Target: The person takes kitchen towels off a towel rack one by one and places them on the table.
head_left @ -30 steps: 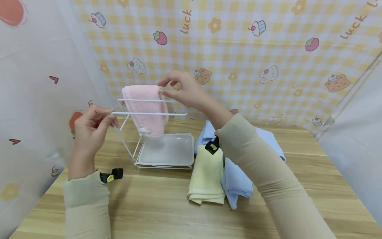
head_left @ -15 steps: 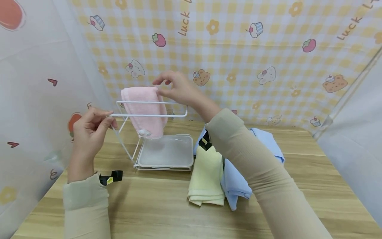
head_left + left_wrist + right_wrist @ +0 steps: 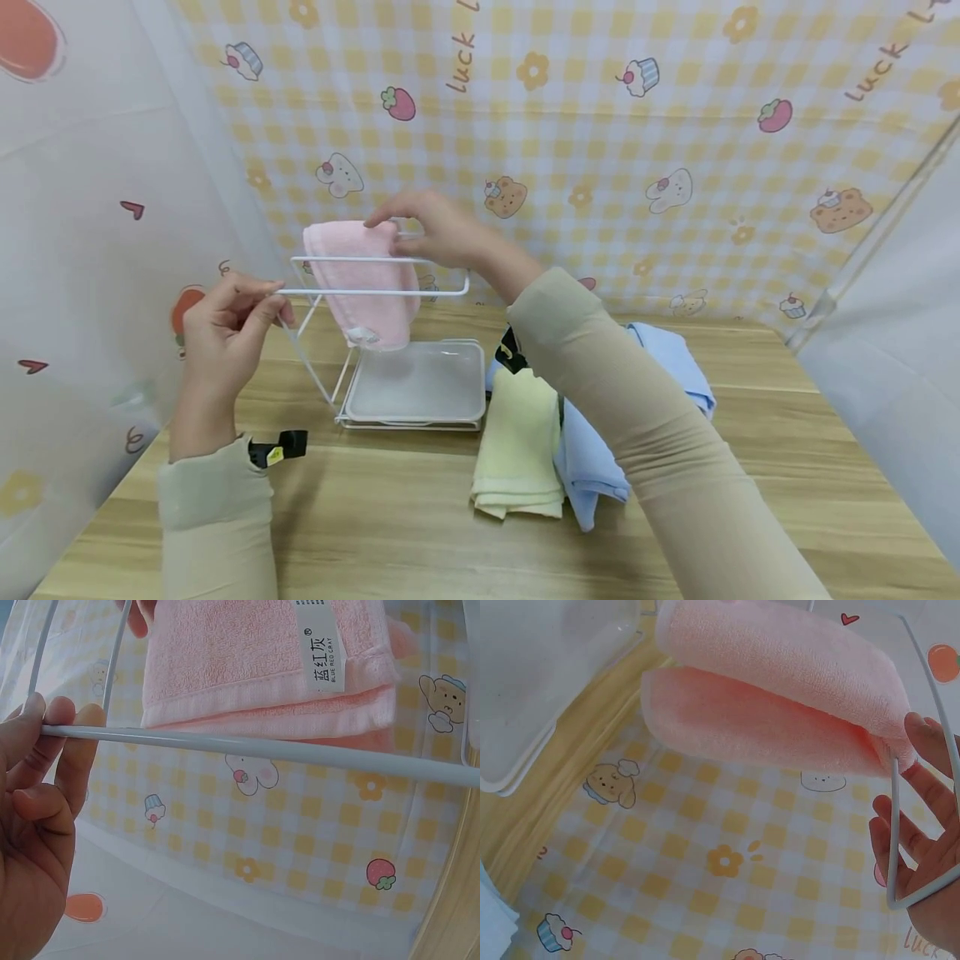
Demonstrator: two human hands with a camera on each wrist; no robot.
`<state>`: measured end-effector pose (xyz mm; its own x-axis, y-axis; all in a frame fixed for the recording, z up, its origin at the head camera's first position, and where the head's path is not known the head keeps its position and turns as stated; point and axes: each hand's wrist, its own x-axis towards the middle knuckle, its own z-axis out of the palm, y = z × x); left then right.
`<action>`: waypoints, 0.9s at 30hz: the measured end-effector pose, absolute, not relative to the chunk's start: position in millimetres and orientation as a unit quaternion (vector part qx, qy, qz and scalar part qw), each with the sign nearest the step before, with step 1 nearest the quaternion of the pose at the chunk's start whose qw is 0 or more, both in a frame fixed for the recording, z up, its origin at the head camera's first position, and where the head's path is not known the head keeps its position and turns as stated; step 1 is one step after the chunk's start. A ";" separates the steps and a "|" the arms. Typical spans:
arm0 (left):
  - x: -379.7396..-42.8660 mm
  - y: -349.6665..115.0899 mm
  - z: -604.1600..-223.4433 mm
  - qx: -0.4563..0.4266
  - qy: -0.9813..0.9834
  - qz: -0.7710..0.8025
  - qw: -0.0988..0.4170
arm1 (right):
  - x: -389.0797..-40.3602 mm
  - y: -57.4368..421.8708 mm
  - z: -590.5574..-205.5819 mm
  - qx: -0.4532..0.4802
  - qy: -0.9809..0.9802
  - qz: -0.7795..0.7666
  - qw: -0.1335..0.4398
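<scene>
A folded pink towel point(image 3: 352, 237) hangs over the rear top bar of a white wire rack point(image 3: 375, 292). In the left wrist view its printed label point(image 3: 324, 652) shows near the lower edge. My left hand point(image 3: 225, 337) pinches the rack's front left corner between thumb and fingers. At the towel's right end, my right hand point(image 3: 446, 233) pinches the fold, index finger on top and thumb at the side edge. From the right wrist, the towel's two hanging layers point(image 3: 780, 667) stand apart below the bar.
A shallow white tray point(image 3: 420, 383) sits on the rack's base. Right of it lie a folded yellow towel point(image 3: 517, 450) and blue cloths point(image 3: 592, 467), partly hidden by the right sleeve point(image 3: 637, 408). A patterned curtain point(image 3: 570, 150) stands behind the wooden table point(image 3: 390, 517).
My right hand has shifted a little left, its index finger coming down onto the towel's top fold. My left hand keeps its hold on the rack corner.
</scene>
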<state>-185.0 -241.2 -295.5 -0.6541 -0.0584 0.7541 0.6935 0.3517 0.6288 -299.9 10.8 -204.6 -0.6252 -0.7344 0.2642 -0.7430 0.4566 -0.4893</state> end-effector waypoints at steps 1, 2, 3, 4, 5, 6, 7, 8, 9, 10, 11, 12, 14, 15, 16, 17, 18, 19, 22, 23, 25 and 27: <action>-185.0 -241.3 -295.9 -0.214 -0.739 -0.529 0.357 | -300.7 10.0 -204.5 0.437 -0.853 0.286 0.006; -185.0 -241.5 -296.4 -0.215 -0.738 -0.530 0.358 | -301.5 9.2 -204.5 0.440 -0.852 0.284 0.003; -185.0 -241.7 -296.6 -0.216 -0.740 -0.526 0.361 | -302.2 8.4 -204.6 0.441 -0.852 0.283 0.001; -184.9 -241.9 -296.7 -0.217 -0.742 -0.521 0.363 | -303.1 7.5 -204.8 0.442 -0.852 0.282 -0.002; -185.0 -242.2 -297.1 -0.218 -0.741 -0.521 0.364 | -304.0 6.5 -204.9 0.441 -0.853 0.280 -0.005; -185.2 -242.7 -297.7 -0.221 -0.738 -0.524 0.364 | -304.5 5.5 -205.2 0.439 -0.854 0.279 -0.009; -185.1 -243.2 -297.8 -0.225 -0.734 -0.527 0.364 | -304.7 4.5 -205.2 0.437 -0.855 0.280 -0.014; -185.1 -244.0 -298.0 -0.228 -0.732 -0.527 0.366 | -304.5 3.6 -205.3 0.435 -0.855 0.282 -0.017; -185.0 -244.8 -298.1 -0.230 -0.729 -0.530 0.367 | -304.2 2.6 -205.2 0.434 -0.856 0.281 -0.019; -184.8 -245.7 -298.3 -0.233 -0.725 -0.534 0.367 | -303.9 1.7 -205.3 0.433 -0.856 0.281 -0.021; -184.7 -246.4 -298.6 -0.236 -0.720 -0.539 0.367 | -303.5 1.1 -205.3 0.431 -0.857 0.281 -0.023; -184.6 -246.9 -298.8 -0.240 -0.715 -0.546 0.366 | -303.4 0.4 -205.4 0.431 -0.857 0.282 -0.023; -184.1 -246.7 -298.7 -0.241 -0.710 -0.554 0.361 | -303.6 -0.1 -206.0 0.431 -0.857 0.282 -0.019; -183.8 -246.2 -298.4 -0.239 -0.712 -0.554 0.358 | -304.0 0.1 -206.4 0.428 -0.859 0.280 -0.017; -183.7 -245.4 -298.3 -0.235 -0.716 -0.552 0.357 | -304.4 0.4 -207.0 0.424 -0.861 0.278 -0.015; -183.7 -244.7 -298.2 -0.233 -0.719 -0.550 0.355 | -304.7 0.9 -207.5 0.420 -0.864 0.278 -0.013; -183.5 -243.9 -297.8 -0.231 -0.723 -0.547 0.355 | -305.0 1.5 -207.9 0.416 -0.866 0.277 -0.012; -183.4 -243.1 -297.7 -0.228 -0.726 -0.543 0.355 | -305.0 2.3 -208.2 0.410 -0.869 0.276 -0.011; -184.6 -241.9 -297.6 -0.232 -0.726 -0.540 0.358 | -304.4 4.7 -208.7 0.392 -0.876 0.281 -0.014; -185.1 -241.6 -297.5 -0.234 -0.725 -0.541 0.358 | -304.0 5.4 -208.7 0.387 -0.877 0.284 -0.014; -186.3 -241.1 -297.5 -0.236 -0.723 -0.541 0.358 | -303.1 6.9 -208.6 0.375 -0.881 0.288 -0.014; -187.5 -240.8 -297.8 -0.240 -0.721 -0.544 0.356 | -302.1 8.4 -208.7 0.368 -0.882 0.293 -0.011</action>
<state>-187.5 -240.8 -297.8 -0.6315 -0.0413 0.7743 0.7334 0.2924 0.6137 -302.1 8.4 -208.7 -0.7285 -0.6560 0.1974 -0.6436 0.5565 -0.5255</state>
